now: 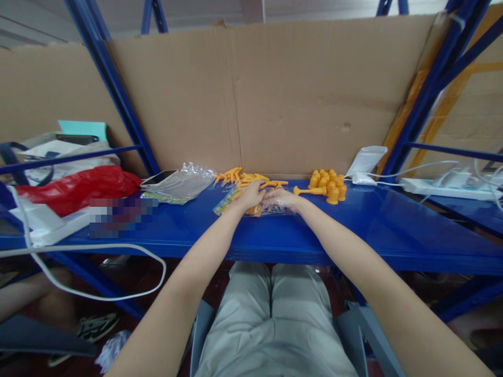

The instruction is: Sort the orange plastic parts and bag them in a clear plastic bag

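A clear plastic bag with a colourful printed card and orange pieces in it lies on the blue shelf under both hands. My left hand rests over the bag's middle, fingers stretched toward the right. My right hand is at the bag's right end, its fingers bent onto the crinkled plastic and partly hidden. Just behind the hands is a loose pile of orange branched plastic pieces. To the right stand several orange plastic cups or pegs, and an orange hammer-shaped piece lies beside them.
Flat clear bags with printed cards and a phone lie left. Farther left are a red plastic bag, a power strip and a hanging white cable. Another power strip is right. Cardboard walls the back.
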Demonstrator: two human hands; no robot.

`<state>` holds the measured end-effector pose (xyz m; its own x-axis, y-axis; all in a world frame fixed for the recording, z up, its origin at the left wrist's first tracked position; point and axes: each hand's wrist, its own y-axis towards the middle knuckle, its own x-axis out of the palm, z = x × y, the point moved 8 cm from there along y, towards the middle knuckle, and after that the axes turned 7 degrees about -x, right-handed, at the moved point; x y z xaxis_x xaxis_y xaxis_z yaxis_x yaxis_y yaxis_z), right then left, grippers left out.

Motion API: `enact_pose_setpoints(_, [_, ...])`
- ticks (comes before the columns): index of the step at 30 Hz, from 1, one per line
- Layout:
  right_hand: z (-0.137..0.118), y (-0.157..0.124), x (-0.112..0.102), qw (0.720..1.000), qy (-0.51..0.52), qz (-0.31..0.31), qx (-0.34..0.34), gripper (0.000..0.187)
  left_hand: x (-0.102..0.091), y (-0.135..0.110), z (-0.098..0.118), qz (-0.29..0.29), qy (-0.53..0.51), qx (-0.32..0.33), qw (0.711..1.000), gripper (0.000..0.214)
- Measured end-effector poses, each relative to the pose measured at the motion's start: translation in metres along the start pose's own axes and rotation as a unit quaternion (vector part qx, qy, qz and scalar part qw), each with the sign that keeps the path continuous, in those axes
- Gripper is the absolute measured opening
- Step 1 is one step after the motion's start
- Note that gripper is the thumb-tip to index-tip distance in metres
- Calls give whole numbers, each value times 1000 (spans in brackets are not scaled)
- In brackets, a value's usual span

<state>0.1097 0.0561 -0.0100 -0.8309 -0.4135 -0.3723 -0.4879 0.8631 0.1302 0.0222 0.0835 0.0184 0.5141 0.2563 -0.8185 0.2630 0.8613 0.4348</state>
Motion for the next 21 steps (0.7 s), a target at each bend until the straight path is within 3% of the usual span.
enact_pose_setpoints(6, [-2,0,-1,1000,-2,15,-10,14,5,2,-5,-28,-3,-37,999,44])
enact_pose_setpoints(14, [2,3,-8,999,-18,13,-24,8,6,3,-8,-22,-1,-33,999,38])
enact_pose_setpoints(18, [1,-2,-31,991,-120,57,4,16,5,1,-6,-30,-5,-30,999,36])
enact_pose_setpoints(21, [-4,-12,-66,948,-274,153,50,18,4,-1,-3,-38,-4,-34,999,36])
